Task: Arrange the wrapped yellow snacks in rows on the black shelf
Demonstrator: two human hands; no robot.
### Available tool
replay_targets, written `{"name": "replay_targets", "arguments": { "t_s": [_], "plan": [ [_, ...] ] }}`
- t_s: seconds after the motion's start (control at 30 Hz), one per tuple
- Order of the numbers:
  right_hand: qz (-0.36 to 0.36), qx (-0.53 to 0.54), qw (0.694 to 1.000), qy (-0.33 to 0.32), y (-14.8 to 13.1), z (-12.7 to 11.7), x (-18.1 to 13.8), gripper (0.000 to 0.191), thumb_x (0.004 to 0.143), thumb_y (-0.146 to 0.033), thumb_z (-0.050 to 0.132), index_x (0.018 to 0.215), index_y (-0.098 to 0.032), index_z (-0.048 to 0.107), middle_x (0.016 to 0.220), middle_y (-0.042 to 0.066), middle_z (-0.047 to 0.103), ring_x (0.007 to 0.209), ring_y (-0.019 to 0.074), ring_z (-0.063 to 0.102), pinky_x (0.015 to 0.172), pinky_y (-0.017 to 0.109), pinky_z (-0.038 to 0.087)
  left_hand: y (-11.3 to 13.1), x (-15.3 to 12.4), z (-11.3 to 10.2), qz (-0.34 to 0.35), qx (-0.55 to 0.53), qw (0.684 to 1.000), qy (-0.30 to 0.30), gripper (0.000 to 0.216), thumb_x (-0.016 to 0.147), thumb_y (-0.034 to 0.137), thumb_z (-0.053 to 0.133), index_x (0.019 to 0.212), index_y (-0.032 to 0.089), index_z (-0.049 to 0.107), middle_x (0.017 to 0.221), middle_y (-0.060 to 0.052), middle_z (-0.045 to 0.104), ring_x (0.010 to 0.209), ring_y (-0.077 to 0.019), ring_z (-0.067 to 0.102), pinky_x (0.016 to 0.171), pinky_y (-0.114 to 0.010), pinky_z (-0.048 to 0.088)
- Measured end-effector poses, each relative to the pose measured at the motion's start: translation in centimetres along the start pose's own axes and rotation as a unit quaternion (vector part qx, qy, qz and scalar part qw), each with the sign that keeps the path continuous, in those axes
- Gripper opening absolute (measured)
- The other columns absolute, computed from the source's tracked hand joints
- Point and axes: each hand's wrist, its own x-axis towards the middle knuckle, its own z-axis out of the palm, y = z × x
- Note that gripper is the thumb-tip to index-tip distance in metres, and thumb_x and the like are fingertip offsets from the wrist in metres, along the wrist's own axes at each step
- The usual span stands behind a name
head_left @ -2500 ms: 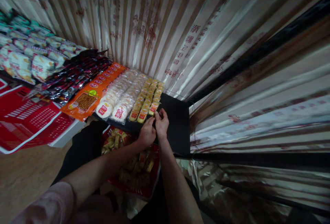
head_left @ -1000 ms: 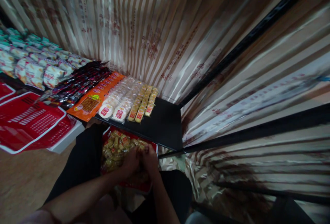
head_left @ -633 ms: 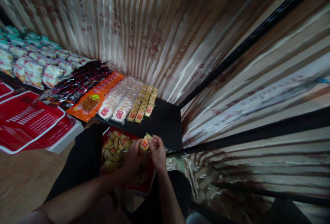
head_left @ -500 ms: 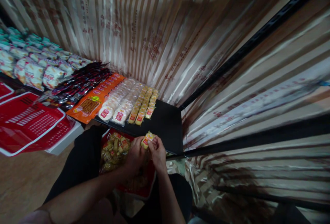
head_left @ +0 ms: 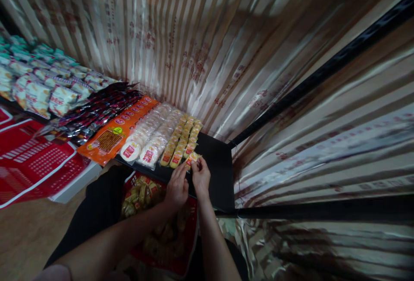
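**A:** Where is the pack [head_left: 192,158] right now?

**B:** It is at the front of the black shelf [head_left: 217,164], just beside the near end of the yellow rows [head_left: 183,140]. Whether it lies flat on the shelf or is held a little above it cannot be told from this angle.

**A:** And the hands?

**B:** Both are on it. The right hand [head_left: 201,176] pinches its right side with the fingertips, and the left hand [head_left: 177,186] closes on its near left edge. Neither palm wraps it; only the fingers do.

**A:** How would it handle?

**B:** Probably very light. It looks like a small sealed wrapper with a glossy film, so likely slick and a bit crinkly. The snack inside may be brittle, so a hard squeeze on the middle could crack it. The flat sealed ends seem the safest place to hold, and the fingers appear to be close to them.

**A:** What lies around it?

**B:** Left of the rows are two columns of round pale cakes [head_left: 152,136] in clear wrap, then an orange packet [head_left: 110,136], then dark wrappers further left. Below the shelf edge, on the person's lap, a red bag [head_left: 181,251] holds more of the yellow packs in a loose heap. A red basket [head_left: 35,160] stands at the far left, and a striped curtain [head_left: 194,35] hangs behind the shelf.
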Motion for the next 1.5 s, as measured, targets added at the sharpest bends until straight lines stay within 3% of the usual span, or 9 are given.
{"name": "replay_targets", "arguments": {
  "t_s": [0.5, 0.8, 1.2, 1.27, 1.37, 1.5],
  "plan": [
    [-0.055, -0.102, 0.993, -0.015, 0.2, 2.5, 2.8, 0.045, 0.078, -0.038, 0.051, 0.114, -0.013, 0.059, 0.107, 0.013, 0.06, 0.09, 0.0187, 0.061, 0.078, 0.03, 0.051, -2.1, 1.6, 2.3, -0.06, -0.045, 0.995, -0.061, 0.058, 0.079, 0.013, 0.032, 0.136, 0.001, 0.035, 0.144, -0.019, 0.035, 0.138, -0.0241, 0.024, 0.113, -0.047, 0.025],
    [-0.094, -0.111, 0.989, -0.019, 0.9, 2.7, 3.2, 0.046, 0.079, -0.038, 0.05, 0.116, -0.012, 0.059, 0.117, 0.016, 0.057, 0.1, 0.0216, 0.058, 0.084, 0.034, 0.05, -3.1, 1.2, 3.6, -0.041, -0.08, 0.995, -0.032, 0.058, 0.082, 0.013, 0.032, 0.14, 0.006, 0.029, 0.145, -0.018, 0.033, 0.137, -0.0231, 0.026, 0.113, -0.047, 0.025],
    [-0.019, 0.023, 0.998, -0.048, 1.9, 2.9, 3.4, 0.061, 0.073, -0.045, 0.061, 0.124, -0.013, 0.053, 0.126, 0.015, 0.051, 0.108, 0.0229, 0.056, 0.083, 0.034, 0.052, -3.2, 0.9, 3.6, -0.028, -0.055, 0.998, -0.028, 0.055, 0.084, 0.013, 0.03, 0.139, 0.003, 0.03, 0.142, -0.021, 0.036, 0.135, -0.025, 0.029, 0.11, -0.05, 0.029],
    [0.007, 0.048, 0.998, -0.029, 2.0, 2.6, 3.4, 0.063, 0.074, -0.05, 0.059, 0.126, -0.014, 0.052, 0.13, 0.015, 0.05, 0.114, 0.0232, 0.053, 0.092, 0.036, 0.047, -3.0, 0.9, 3.4, 0.006, -0.035, 0.999, -0.032, 0.055, 0.084, 0.011, 0.029, 0.138, 0.004, 0.031, 0.141, -0.021, 0.038, 0.134, -0.0247, 0.031, 0.109, -0.05, 0.032],
    [0.042, 0.084, 0.996, -0.003, 2.0, 2.2, 3.8, 0.064, 0.08, -0.058, 0.047, 0.128, -0.017, 0.051, 0.137, 0.011, 0.047, 0.128, 0.0217, 0.041, 0.109, 0.038, 0.029, -2.7, 1.3, 3.1, 0.059, 0.004, 0.997, -0.054, 0.053, 0.084, 0.009, 0.027, 0.136, 0.004, 0.036, 0.138, -0.022, 0.042, 0.134, -0.0252, 0.032, 0.106, -0.051, 0.035],
    [0.121, 0.21, 0.97, -0.017, 1.8, 2.4, 5.6, 0.072, 0.083, -0.067, 0.029, 0.139, -0.022, 0.036, 0.149, 0.004, 0.027, 0.134, 0.0197, 0.033, 0.113, 0.038, 0.02, -2.7, 2.2, 3.0, 0.094, 0.053, 0.99, -0.091, 0.051, 0.083, 0.007, 0.028, 0.133, 0.001, 0.038, 0.139, -0.024, 0.039, 0.135, -0.0264, 0.029, 0.105, -0.05, 0.037]
  ]
}}
